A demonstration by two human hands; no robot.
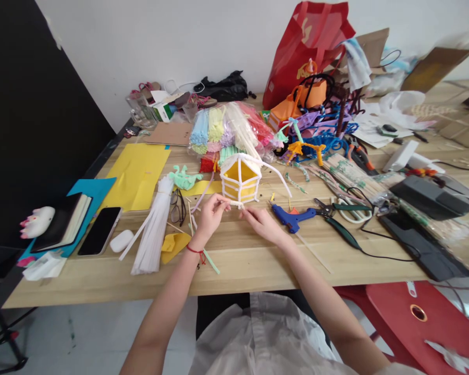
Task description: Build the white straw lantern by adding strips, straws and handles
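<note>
A small yellow paper lantern (pixel 240 179) framed with white pipe cleaners stands on the wooden table (pixel 238 260). A long white pipe cleaner (pixel 277 174) arcs off its right side. My left hand (pixel 211 213) pinches a white pipe cleaner at the lantern's lower front edge, fingers closed. My right hand (pixel 263 221) grips the same strand just to the right, fingers curled. A red string circles my left wrist.
A blue glue gun (pixel 293 217) and scissors (pixel 338 208) lie right of my hands. A bundle of white pipe cleaners (pixel 152 234), glasses (pixel 177 205), phone (pixel 99 230) and yellow paper (pixel 135 174) lie left. Coloured pipe cleaner packs (pixel 226 130), a red bag (pixel 308 47) stand behind. A red stool (pixel 418 317) sits at right.
</note>
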